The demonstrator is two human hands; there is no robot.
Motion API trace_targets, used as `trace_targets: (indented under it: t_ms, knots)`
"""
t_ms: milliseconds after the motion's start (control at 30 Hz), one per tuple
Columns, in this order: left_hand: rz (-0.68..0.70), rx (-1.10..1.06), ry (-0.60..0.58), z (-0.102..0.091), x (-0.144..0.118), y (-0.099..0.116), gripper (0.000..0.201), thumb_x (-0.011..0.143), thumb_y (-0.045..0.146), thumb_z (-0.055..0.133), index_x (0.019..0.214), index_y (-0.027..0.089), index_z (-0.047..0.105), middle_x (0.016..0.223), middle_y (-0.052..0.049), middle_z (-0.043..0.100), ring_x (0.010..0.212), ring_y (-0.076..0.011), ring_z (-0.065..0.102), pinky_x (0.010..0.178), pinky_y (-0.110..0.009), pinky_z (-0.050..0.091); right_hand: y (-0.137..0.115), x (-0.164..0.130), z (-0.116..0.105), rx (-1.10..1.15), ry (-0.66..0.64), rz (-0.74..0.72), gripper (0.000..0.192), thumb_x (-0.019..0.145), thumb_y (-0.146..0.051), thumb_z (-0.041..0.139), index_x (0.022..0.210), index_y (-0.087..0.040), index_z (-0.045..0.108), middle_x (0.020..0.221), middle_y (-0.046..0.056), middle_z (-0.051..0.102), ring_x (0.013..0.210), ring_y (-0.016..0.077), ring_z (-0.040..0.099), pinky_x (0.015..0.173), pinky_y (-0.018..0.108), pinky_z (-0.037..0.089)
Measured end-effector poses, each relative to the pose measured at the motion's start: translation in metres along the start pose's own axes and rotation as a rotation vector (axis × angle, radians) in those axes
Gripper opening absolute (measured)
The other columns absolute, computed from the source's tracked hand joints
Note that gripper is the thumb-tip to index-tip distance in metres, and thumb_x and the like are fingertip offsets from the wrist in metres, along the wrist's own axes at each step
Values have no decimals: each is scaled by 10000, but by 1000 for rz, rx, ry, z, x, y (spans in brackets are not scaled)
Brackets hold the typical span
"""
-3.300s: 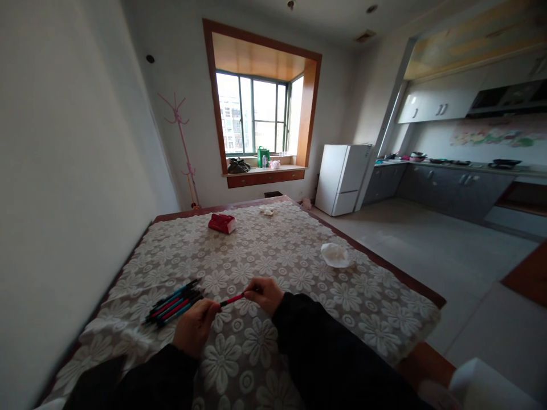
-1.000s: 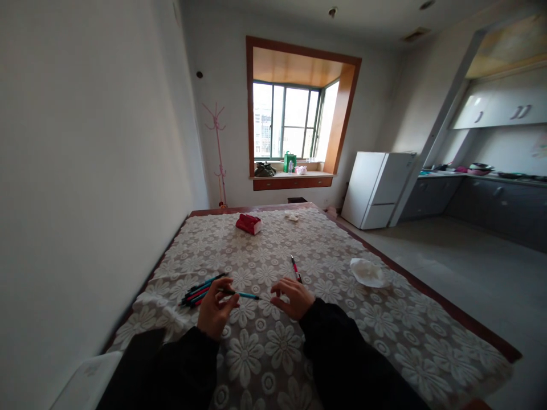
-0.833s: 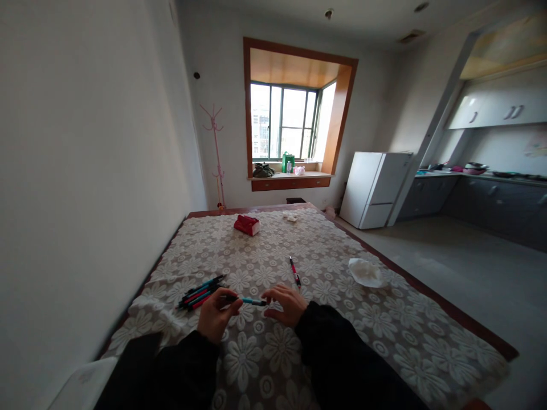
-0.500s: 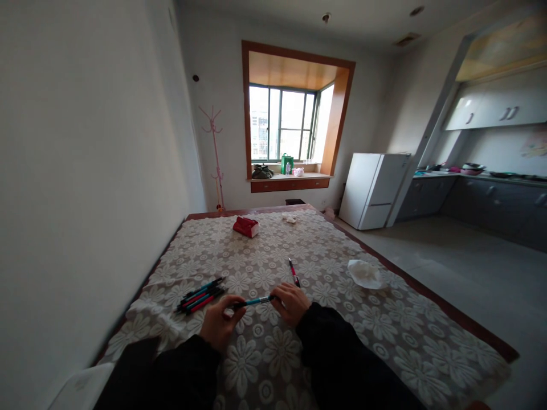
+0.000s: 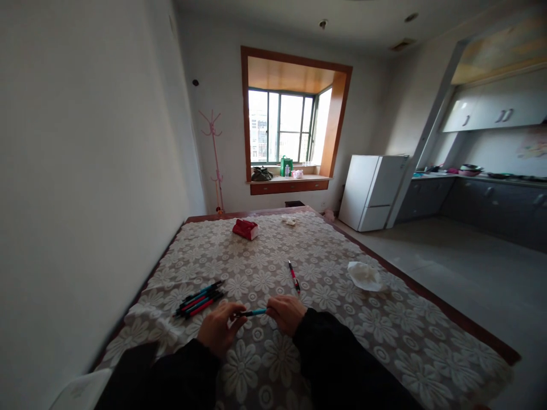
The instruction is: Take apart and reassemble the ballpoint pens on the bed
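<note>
A teal pen [image 5: 253, 312] is held level between both hands just above the table. My left hand [image 5: 220, 327] pinches its dark left end and my right hand [image 5: 285, 312] grips its right end. To the left, a small pile of several teal and red pens [image 5: 198, 298] lies on the floral lace tablecloth [image 5: 376, 324]. A single red pen [image 5: 293, 276] lies apart, just beyond my right hand.
A crumpled white tissue [image 5: 363, 275] sits near the table's right edge. A red pouch [image 5: 245, 229] and a small white scrap [image 5: 289, 219] lie at the far end. A white wall runs along the left; a white fridge [image 5: 372, 192] stands beyond.
The red pen that both hands held has been laid on the cloth. My left hand took a teal pen from the pile, and my right hand came in and closed on its other end.
</note>
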State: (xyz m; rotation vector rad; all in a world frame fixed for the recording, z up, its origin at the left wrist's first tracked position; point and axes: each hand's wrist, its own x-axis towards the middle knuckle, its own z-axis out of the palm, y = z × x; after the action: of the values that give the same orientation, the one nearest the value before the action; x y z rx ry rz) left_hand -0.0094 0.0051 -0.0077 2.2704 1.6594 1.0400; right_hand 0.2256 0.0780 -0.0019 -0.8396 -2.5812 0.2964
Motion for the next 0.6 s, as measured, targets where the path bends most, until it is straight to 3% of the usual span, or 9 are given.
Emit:
trace_targets:
  t_ms: [233, 433, 600]
  knots:
    - [10, 108, 3, 3, -2, 3, 207, 911, 380, 481, 890, 236, 628, 802, -18, 676, 693, -155, 618, 651, -263, 474, -1, -2, 1, -64, -97, 33, 244, 966, -326, 407, 877, -196, 593, 786, 26, 671, 676, 133, 584, 594, 239, 322]
    - [39, 182, -36, 0, -1, 9, 325, 963, 394, 342, 869, 236, 610, 828, -29, 664, 792, -174, 612, 662, -267, 433, -8, 0, -3, -111, -150, 51, 227, 971, -316, 409, 907, -190, 586, 823, 39, 676, 712, 147, 600, 603, 247, 337]
    - [16, 241, -110, -3, 3, 8, 425, 974, 385, 290, 719, 225, 591, 732, -24, 642, 773, -174, 592, 668, -265, 422, -12, 3, -6, -120, -74, -41, 151, 937, -301, 500, 886, -180, 574, 874, 44, 662, 823, 167, 599, 687, 254, 389]
